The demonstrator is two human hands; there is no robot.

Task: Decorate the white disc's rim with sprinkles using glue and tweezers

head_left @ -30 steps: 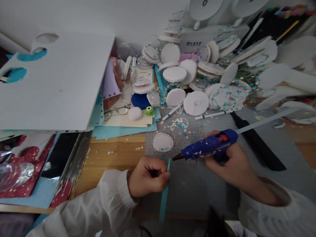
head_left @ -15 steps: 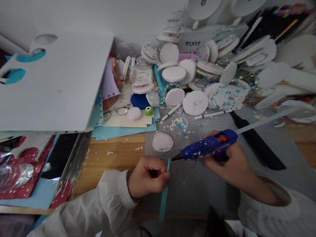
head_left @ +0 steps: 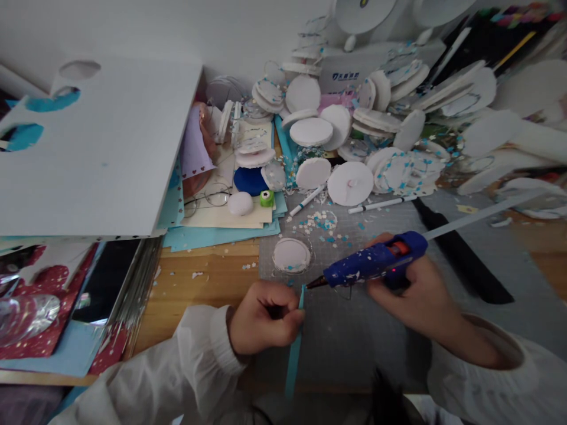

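My left hand (head_left: 269, 314) pinches a narrow light-blue paper strip (head_left: 293, 363) near its upper end; the rest hangs down toward the table edge. A blue hot glue gun (head_left: 376, 258) is gripped in my right hand (head_left: 416, 295), its dark nozzle pointing left. The nozzle tip is at the strip's upper end; whether they touch I cannot tell. A long translucent glue stick (head_left: 478, 215) sticks out of the gun's back. Just beyond my left hand, a white oval disc (head_left: 291, 256) ringed with thin wire lies on the grey cutting mat (head_left: 349, 348).
Small blue and white confetti pieces (head_left: 325, 224) lie scattered on the mat. Behind them are piled white discs (head_left: 312, 131), white pens (head_left: 376, 205) and a green paper punch (head_left: 266, 198). A black tool (head_left: 469, 260) lies right; a big white board (head_left: 97, 153) stands left.
Both hands, the paper strip and the glue gun hold nearly the same positions. Only a very slight shift of the camera view shows.
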